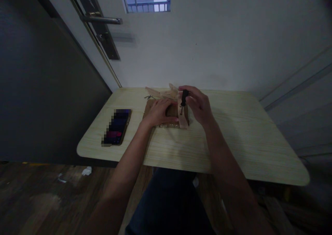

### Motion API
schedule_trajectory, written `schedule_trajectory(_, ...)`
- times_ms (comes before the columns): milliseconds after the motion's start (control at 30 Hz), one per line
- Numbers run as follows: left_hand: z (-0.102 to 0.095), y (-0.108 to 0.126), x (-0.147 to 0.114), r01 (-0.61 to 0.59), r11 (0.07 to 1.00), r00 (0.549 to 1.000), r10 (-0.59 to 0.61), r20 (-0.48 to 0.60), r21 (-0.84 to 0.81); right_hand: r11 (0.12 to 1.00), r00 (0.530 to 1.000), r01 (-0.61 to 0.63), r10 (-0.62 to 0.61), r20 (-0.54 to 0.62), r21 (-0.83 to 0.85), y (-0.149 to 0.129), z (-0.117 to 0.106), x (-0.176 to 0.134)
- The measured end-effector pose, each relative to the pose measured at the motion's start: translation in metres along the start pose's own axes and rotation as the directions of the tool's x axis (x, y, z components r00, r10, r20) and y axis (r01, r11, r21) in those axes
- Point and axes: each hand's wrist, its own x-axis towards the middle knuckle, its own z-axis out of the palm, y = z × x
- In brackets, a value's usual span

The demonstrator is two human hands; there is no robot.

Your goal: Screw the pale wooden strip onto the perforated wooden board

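My right hand (198, 103) is closed around the black handle of a screwdriver (184, 97), tilted with its shaft down. Its tip meets or comes close to a pale wooden strip (183, 122), near what looks like a screw. That strip lies across the right end of a brown cardboard piece (148, 109). My left hand (161, 111) rests spread over the cardboard, thumb and fingers apart, their tips at the strip's left edge. Behind the hands are several loose wooden pieces (166, 92). A few small screws or nails (149, 97) lie left of them.
The pale wood-grain table (233, 138) has rounded corners and abuts a white door (220, 38) with a metal handle (103, 20). On the left lies a phone (118, 126) with its screen lit. White scraps (86, 171) are on the wooden floor.
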Motion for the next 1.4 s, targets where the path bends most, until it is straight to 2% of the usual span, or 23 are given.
schedule_trajectory(67, 0.0001, 0.0003, 0.0, 0.008, 1.0, 1.0, -0.008, 0.0, 0.006, 0.997, 0.999, -0.03, 0.029, 0.019, 0.066, 0.001, -0.0006, -0.0002)
schedule_trajectory(167, 0.0005, -0.0001, 0.0, 0.017, 1.0, 1.0, -0.017, -0.003, 0.004, 0.995, 0.997, -0.069, 0.07, -0.014, 0.077, 0.0035, -0.0006, 0.0002)
schedule_trajectory(367, 0.0004, -0.0005, -0.0003, 0.02, 1.0, 1.0, -0.02, 0.003, 0.01, 0.999, 0.98, -0.019, 0.012, -0.198, -0.034, 0.0055, 0.0003, 0.0026)
schedule_trajectory(467, 0.0, 0.0, -0.0002, 0.02, 1.0, 1.0, -0.02, 0.002, 0.011, 0.995, 0.972, -0.028, 0.004, -0.235, -0.096, 0.0058, 0.0006, 0.0025)
schedule_trajectory(600, -0.0004, 0.0004, 0.0003, 0.026, 1.0, 1.0, -0.026, 0.008, 0.003, 0.995, 0.979, -0.04, 0.022, -0.2, -0.089, 0.0042, 0.0014, 0.0012)
schedule_trajectory(733, -0.0012, 0.001, 0.0005, 0.029, 1.0, 0.999, -0.029, 0.014, -0.001, 0.999, 0.996, -0.019, 0.024, -0.09, 0.05, 0.0034, 0.0017, -0.001)
schedule_trajectory(867, -0.0016, 0.0023, 0.0001, 0.023, 1.0, 1.0, -0.023, 0.011, -0.008, 0.991, 0.999, -0.005, 0.012, -0.053, 0.133, 0.0039, 0.0014, -0.0019)
schedule_trajectory(1000, -0.0008, 0.0021, 0.0002, 0.017, 1.0, 1.0, -0.017, 0.0, 0.006, 0.997, 0.997, -0.023, 0.029, -0.075, 0.079, 0.0018, 0.002, -0.0005)
schedule_trajectory(1233, 0.0012, -0.001, 0.0004, 0.018, 1.0, 1.0, -0.018, -0.002, 0.013, 0.996, 0.981, -0.018, 0.001, -0.194, -0.087, 0.0083, 0.0045, 0.0013)
schedule_trajectory(1400, 0.002, -0.0024, 0.0003, 0.001, 1.0, 1.0, -0.001, -0.008, -0.007, 0.99, 0.982, -0.032, 0.006, -0.187, -0.136, 0.0076, 0.0063, 0.0006)
